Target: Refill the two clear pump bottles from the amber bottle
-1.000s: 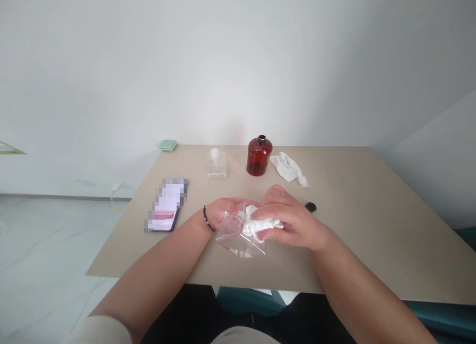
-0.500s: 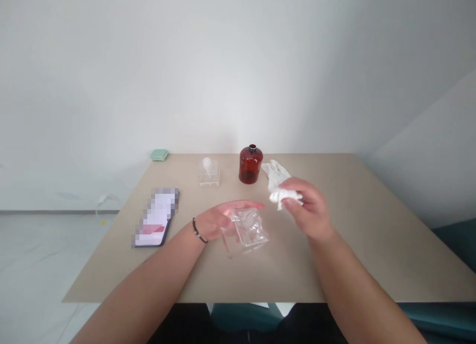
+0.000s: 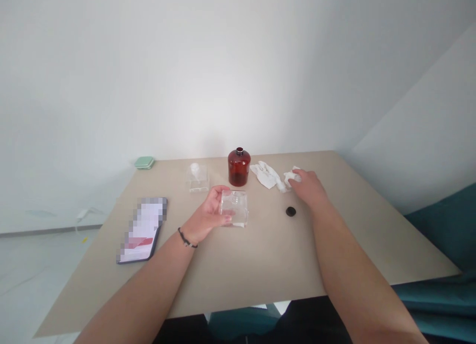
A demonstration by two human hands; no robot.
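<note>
My left hand (image 3: 212,207) is closed around a clear, square-sided container (image 3: 235,205), held above the table with the thumb across its near side. Farther right, my right hand (image 3: 309,186) has its fingers on a crumpled white tissue (image 3: 292,176) at the table's surface. A second white tissue (image 3: 267,175), spread and wrinkled, lies to the left of that one. Nearer to me than the right hand's fingertips is a small round black cap (image 3: 290,211). Behind the container stands a reddish-brown bottle (image 3: 238,168), uncapped, with dark liquid low inside.
Back left on the beige table (image 3: 238,274) stands a clear holder (image 3: 199,182) with a round white top (image 3: 194,169). A phone (image 3: 145,230) with a blurred screen lies at the left. The small green case (image 3: 144,162) sits in the far left corner, before the wall.
My right hand has carried the crumpled tissue away from the container, to the right and down to the table. My left hand has turned the container. The black cap has come into view.
</note>
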